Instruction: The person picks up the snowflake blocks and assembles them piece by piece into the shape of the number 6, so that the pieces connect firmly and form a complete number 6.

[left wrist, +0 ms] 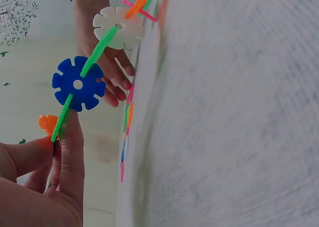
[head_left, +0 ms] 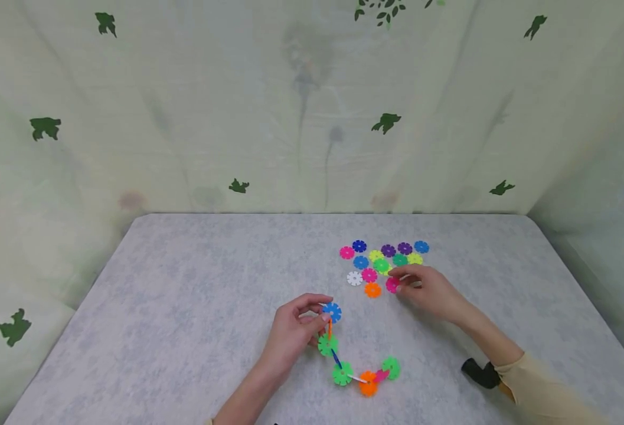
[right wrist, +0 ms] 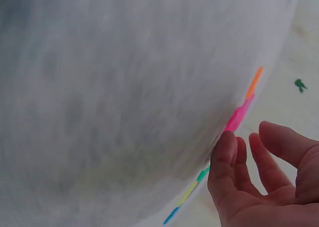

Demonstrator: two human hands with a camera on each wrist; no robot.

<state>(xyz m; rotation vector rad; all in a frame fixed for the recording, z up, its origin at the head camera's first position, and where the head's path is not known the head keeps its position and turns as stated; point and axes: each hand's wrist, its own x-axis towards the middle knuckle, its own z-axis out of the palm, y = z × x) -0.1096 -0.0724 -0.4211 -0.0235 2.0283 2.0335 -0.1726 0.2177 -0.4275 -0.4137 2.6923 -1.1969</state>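
My left hand (head_left: pixel 292 329) pinches one end of a chain of notched, flower-shaped plastic discs between thumb and fingers. A light blue disc (head_left: pixel 332 313) sits at the held end; green, dark blue, white, orange and pink discs follow, slotted edge to edge. In the left wrist view the dark blue disc (left wrist: pixel 79 84) and white disc (left wrist: pixel 119 28) stand beyond the fingertips. Over the near right edge of the loose discs reaches my right hand (head_left: pixel 428 289), thumb and fingers apart in the right wrist view. A loose pink disc (head_left: pixel 392 285) lies right at its fingertips.
Loose discs in several colours lie flat at the table's back right, among them an orange disc (head_left: pixel 372 290) and a white disc (head_left: pixel 354 278). A black-headed object (head_left: pixel 480 373) lies beside the right forearm. Pale curtains (head_left: pixel 312 118) surround the grey tabletop (head_left: pixel 184 283).
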